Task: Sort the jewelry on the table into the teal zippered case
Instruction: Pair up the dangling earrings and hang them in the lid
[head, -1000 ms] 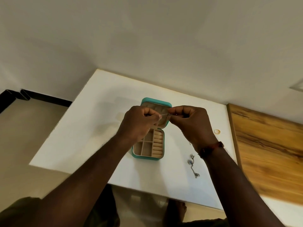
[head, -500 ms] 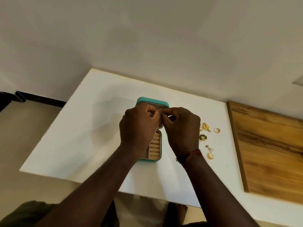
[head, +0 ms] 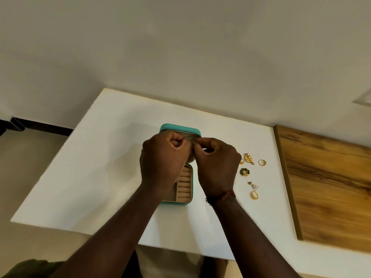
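Head view: left hand and right hand, fingers curled, tips pinching one fine silvery piece between them, before the open teal case. Gold pieces lie just right of the right knuckles. Risk: a slipped pinch could drop it outside the compartments.

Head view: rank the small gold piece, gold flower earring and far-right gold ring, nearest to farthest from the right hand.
From the right hand:
1. small gold piece, against the hand's edge.
2. gold flower earring, just beyond, rightward.
3. gold ring, farthest right.
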